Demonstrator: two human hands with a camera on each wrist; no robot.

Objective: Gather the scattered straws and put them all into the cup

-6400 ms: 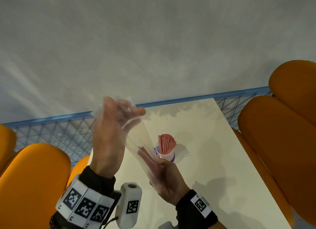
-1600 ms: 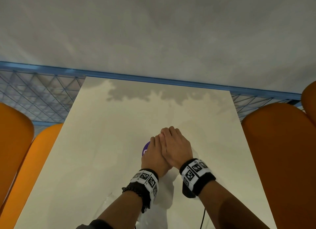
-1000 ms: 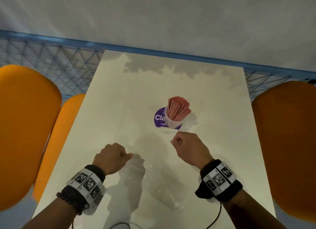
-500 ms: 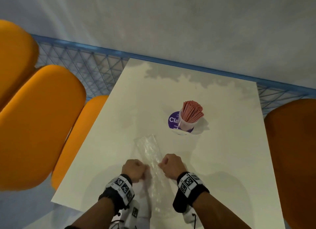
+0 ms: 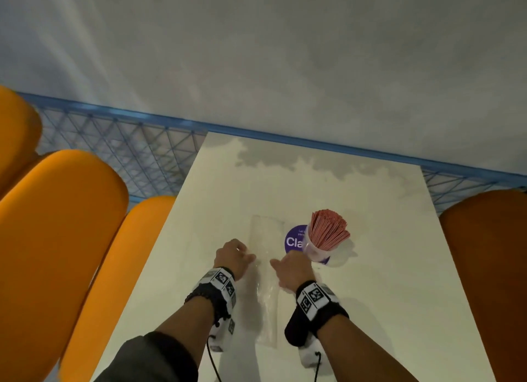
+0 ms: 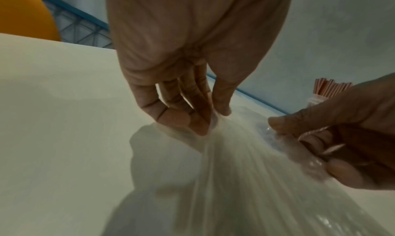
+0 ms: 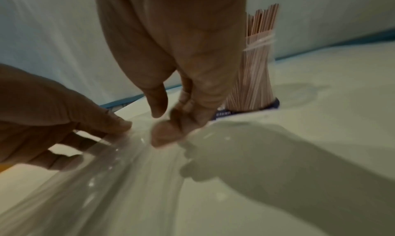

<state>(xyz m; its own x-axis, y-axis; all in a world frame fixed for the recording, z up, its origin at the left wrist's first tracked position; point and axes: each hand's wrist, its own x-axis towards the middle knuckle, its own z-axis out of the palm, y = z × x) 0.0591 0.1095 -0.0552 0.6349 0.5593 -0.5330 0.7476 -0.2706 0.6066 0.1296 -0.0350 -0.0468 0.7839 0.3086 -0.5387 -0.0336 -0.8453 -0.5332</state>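
A clear cup [image 5: 315, 253] packed with pink straws [image 5: 328, 232] stands upright on the white table [image 5: 385, 282], right of centre. An empty clear plastic bag [image 5: 266, 310] lies flat and lengthwise between my forearms. My left hand [image 5: 248, 257] pinches the bag's left edge, thumb against fingers [image 6: 211, 121]. My right hand [image 5: 273, 263] pinches its right edge just in front of the cup, seen close in the right wrist view [image 7: 164, 126]. The straws [image 7: 256, 62] rise right behind that hand. I see no loose straws on the table.
A purple round sticker [image 5: 293, 240] lies under the cup. Orange chairs stand at the left [image 5: 57, 239] and right [image 5: 484, 267]. A blue mesh rail [image 5: 128, 150] runs behind the table's far edge. Cables hang from my wrists.
Both hands have slid forward along the bag towards the cup since half a second ago. The bag now lies straighter, its far end beside the sticker.
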